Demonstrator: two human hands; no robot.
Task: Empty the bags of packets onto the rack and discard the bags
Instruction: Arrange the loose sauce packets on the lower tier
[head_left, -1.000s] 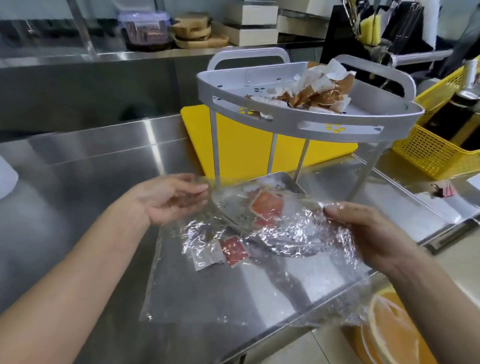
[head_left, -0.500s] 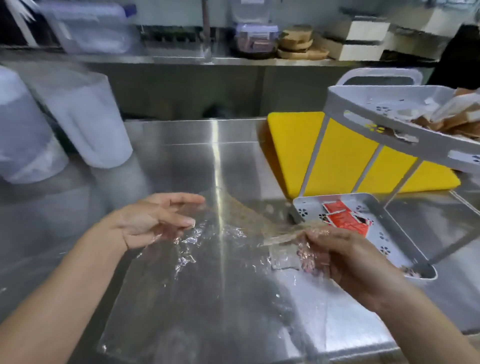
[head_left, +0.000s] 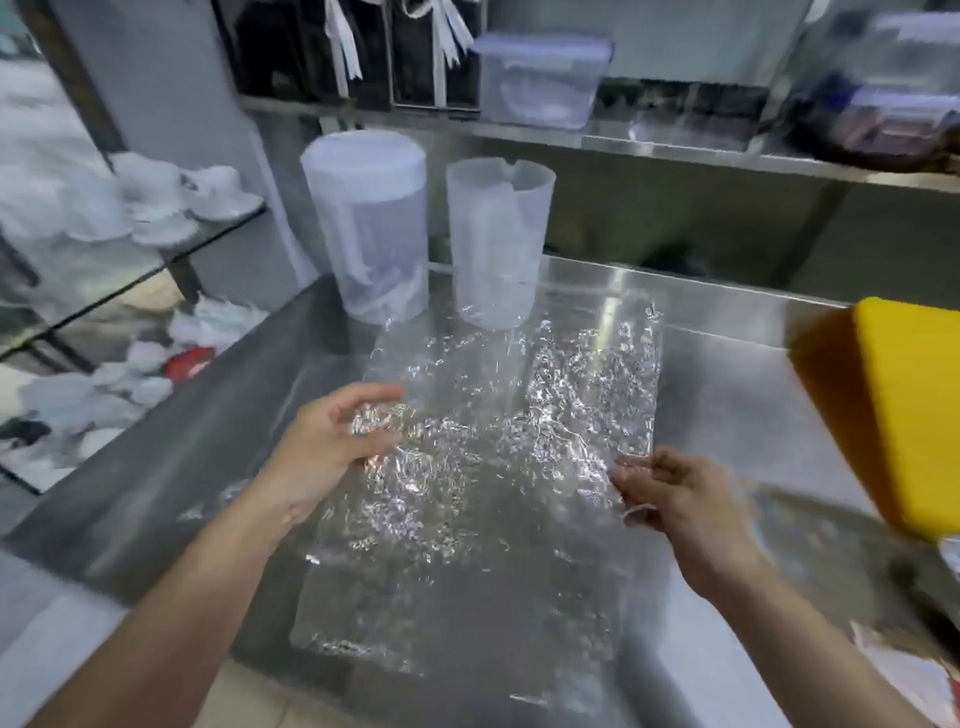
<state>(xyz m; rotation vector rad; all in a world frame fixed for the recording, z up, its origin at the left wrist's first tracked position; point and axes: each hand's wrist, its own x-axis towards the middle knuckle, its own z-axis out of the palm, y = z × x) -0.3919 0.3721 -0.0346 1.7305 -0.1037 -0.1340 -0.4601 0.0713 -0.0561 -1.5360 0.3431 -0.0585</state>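
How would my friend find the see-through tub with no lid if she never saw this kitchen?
Find the steel counter and look at its back edge, just past the crinkly clear bag. Two tall cloudy tubs stand there side by side. Take the open tub on the right: its top is uncovered with a notched rim, while the lidded tub beside it is capped white.

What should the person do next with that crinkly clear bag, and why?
Probably scrunch the clear bag into a ball, ready to discard: no packets show through it, and the left hand and right hand each grip an edge, holding it spread above the steel counter. No bin is in view.
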